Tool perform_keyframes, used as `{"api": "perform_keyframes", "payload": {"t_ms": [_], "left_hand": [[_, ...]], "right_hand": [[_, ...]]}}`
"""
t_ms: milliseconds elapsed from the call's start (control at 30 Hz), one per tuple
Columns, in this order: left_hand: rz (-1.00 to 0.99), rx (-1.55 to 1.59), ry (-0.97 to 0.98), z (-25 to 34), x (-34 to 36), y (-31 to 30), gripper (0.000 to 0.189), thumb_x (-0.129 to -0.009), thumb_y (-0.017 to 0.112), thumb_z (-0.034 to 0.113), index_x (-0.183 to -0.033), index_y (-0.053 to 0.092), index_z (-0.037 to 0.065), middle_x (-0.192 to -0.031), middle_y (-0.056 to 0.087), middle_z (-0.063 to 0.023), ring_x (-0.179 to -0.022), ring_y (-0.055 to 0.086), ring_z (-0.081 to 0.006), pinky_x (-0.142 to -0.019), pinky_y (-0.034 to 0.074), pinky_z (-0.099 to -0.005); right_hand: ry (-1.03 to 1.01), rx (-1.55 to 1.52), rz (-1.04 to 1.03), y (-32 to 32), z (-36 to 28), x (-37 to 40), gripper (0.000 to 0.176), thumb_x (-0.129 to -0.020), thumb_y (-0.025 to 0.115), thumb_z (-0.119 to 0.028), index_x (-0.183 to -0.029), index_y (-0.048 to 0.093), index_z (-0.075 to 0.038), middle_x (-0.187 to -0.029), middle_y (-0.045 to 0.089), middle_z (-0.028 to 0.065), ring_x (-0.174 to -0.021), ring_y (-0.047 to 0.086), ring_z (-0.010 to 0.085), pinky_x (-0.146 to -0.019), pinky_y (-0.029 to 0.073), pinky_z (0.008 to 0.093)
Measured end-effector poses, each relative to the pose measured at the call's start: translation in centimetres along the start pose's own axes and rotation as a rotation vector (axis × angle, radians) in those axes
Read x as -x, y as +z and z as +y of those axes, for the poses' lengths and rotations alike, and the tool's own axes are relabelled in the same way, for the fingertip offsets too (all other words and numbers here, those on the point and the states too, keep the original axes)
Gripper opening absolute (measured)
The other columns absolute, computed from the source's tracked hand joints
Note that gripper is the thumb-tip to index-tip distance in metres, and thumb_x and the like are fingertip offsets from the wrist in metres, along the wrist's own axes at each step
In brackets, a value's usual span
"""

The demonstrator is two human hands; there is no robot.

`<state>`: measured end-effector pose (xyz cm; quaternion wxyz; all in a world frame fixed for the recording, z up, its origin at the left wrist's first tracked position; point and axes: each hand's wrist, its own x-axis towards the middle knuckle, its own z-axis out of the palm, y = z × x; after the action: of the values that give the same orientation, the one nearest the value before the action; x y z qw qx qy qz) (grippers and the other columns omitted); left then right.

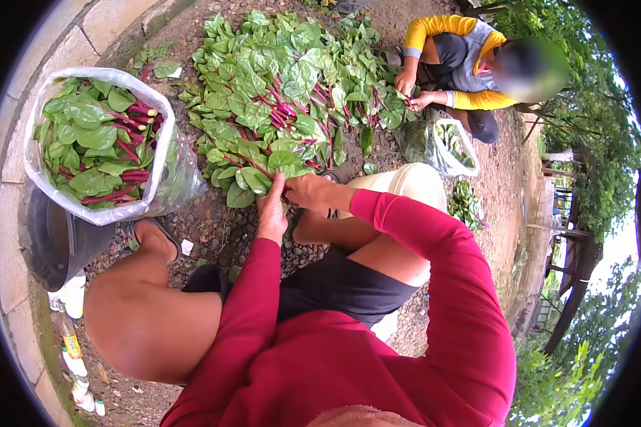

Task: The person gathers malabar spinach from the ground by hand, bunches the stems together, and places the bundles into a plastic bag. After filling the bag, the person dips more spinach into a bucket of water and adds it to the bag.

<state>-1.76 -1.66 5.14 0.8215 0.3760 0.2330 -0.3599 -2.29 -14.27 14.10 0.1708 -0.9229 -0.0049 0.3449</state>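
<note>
Greens with purplish-red stems (pixel 246 78) are spread in a broad heap over the bare ground, just beyond the person's hands. At the near edge of this heap, a leafy stem (pixel 253 166) is grasped in the grip of the left hand (pixel 271 208), the stem being pinched at the fingertips while its leaves are spread over the heap. The right hand (pixel 310 191) is brought in close beside the left fingertips, its fingers curled closed; whether part of the same stem is held there cannot be told. To the person's left, an open plastic bag (pixel 179 160) is packed with leaves and cut stems, and beside it a black tub (pixel 50 235) is partly hidden. Bottles (pixel 71 341) are lined up near the stone edging (pixel 8 242). To the right of the hands, a white bucket (pixel 421 186) is placed near the leg, partly covered by the red sleeve (pixel 434 235). Farther off, greens are handled at the heap's edge by a co-worker (pixel 470 53) in yellow sleeves, near whom a smaller clear bag (pixel 420 146) is set, with a small pile of greens (pixel 465 205) lying well apart from the main heap.
</note>
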Motion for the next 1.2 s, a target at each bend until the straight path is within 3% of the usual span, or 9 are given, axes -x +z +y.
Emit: {"api": "perform_keyframes", "payload": {"t_ms": [33,100,133,233,400,567,833,967,1200], "left_hand": [[-0.027,0.033,0.034,-1.3,-1.0,-0.9,0.053,-0.083,0.082,0.03,-0.127,0.062,0.008,-0.118,0.067,-0.0048,-0.106,0.062,-0.0178,-0.094,0.048,-0.0395],[0.053,0.017,0.048,-1.9,-1.8,-1.4,0.047,-0.083,0.08,0.023,-0.124,0.064,0.007,-0.112,0.068,-0.0043,-0.099,0.063,-0.0169,-0.091,0.049,-0.0368],[0.091,0.006,0.052,-2.1,-1.9,-1.6,0.044,-0.083,0.08,0.019,-0.122,0.065,0.007,-0.11,0.068,-0.004,-0.096,0.063,-0.0165,-0.09,0.049,-0.0354],[0.114,0.05,0.109,0.1,-0.5,-0.1,0.041,-0.083,0.078,0.015,-0.121,0.065,0.007,-0.11,0.067,-0.0019,-0.098,0.062,-0.0161,-0.092,0.047,-0.036],[0.188,0.035,0.226,2.4,-1.0,-0.2,0.042,-0.084,0.074,0.001,-0.124,0.063,0.002,-0.117,0.067,-0.004,-0.099,0.063,-0.0153,-0.093,0.049,-0.032],[0.169,0.016,0.306,3.9,-0.4,-0.3,0.042,-0.083,0.074,0.001,-0.124,0.063,0.003,-0.116,0.067,-0.0036,-0.099,0.063,-0.0148,-0.093,0.048,-0.0317],[0.204,0.065,0.144,1.9,-0.1,-0.8,0.043,-0.078,0.083,0.025,-0.114,0.068,0.005,-0.116,0.066,-0.0024,-0.112,0.056,-0.0163,-0.105,0.036,-0.0456],[0.226,0.088,0.088,1.8,0.0,-0.3,0.045,-0.078,0.083,0.028,-0.114,0.068,0.006,-0.117,0.066,-0.0035,-0.118,0.052,-0.0167,-0.109,0.028,-0.0519],[0.217,0.148,0.196,2.5,1.3,1.5,0.04,-0.081,0.08,0.014,-0.117,0.067,0.001,-0.112,0.068,-0.0038,-0.097,0.062,-0.017,-0.09,0.049,-0.0352]], "right_hand": [[-0.003,-0.129,-0.064,-0.4,0.8,-0.3,0.034,-0.094,0.056,-0.033,-0.11,0.066,-0.004,-0.097,0.071,0.0189,-0.081,0.071,0.0355,-0.075,0.057,0.0452],[0.294,-0.605,-0.345,-4.8,1.2,0.2,0.035,-0.092,0.058,-0.032,-0.112,0.066,-0.004,-0.098,0.071,0.0179,-0.082,0.071,0.0353,-0.076,0.057,0.0447],[0.32,-0.629,-0.313,-5.3,3.4,-0.5,0.033,-0.092,0.057,-0.029,-0.112,0.067,-0.005,-0.1,0.071,0.0192,-0.084,0.071,0.0361,-0.076,0.057,0.0452],[0.146,0.164,0.227,-2.7,14.1,-6.0,0.03,-0.092,0.052,-0.022,-0.113,0.069,-0.008,-0.103,0.071,0.0229,-0.091,0.071,0.0384,-0.077,0.058,0.0468],[0.33,-0.029,0.371,0.6,15.4,-8.9,0.026,-0.089,0.057,-0.02,-0.11,0.07,-0.012,-0.108,0.07,0.0216,-0.101,0.068,0.0385,-0.09,0.054,0.0469],[0.302,0.13,0.294,1.3,15.9,-9.0,0.025,-0.088,0.059,-0.019,-0.109,0.071,-0.014,-0.104,0.071,0.0165,-0.099,0.069,0.0347,-0.087,0.055,0.0444],[0.163,0.143,0.294,-11.3,13.6,-4.1,0.018,-0.081,0.074,-0.021,-0.095,0.074,-0.009,-0.095,0.074,0.0142,-0.094,0.071,0.0323,-0.081,0.056,0.0438],[0.174,0.26,0.322,-17.5,11.3,1.1,0.021,-0.088,0.068,-0.023,-0.099,0.072,-0.006,-0.092,0.073,0.0169,-0.089,0.071,0.035,-0.08,0.055,0.0444],[0.175,-0.052,0.637,-18.3,10.3,5.5,0.02,-0.085,0.07,-0.018,-0.1,0.07,-0.006,-0.094,0.071,0.0174,-0.09,0.069,0.0348,-0.08,0.054,0.0432]]}}
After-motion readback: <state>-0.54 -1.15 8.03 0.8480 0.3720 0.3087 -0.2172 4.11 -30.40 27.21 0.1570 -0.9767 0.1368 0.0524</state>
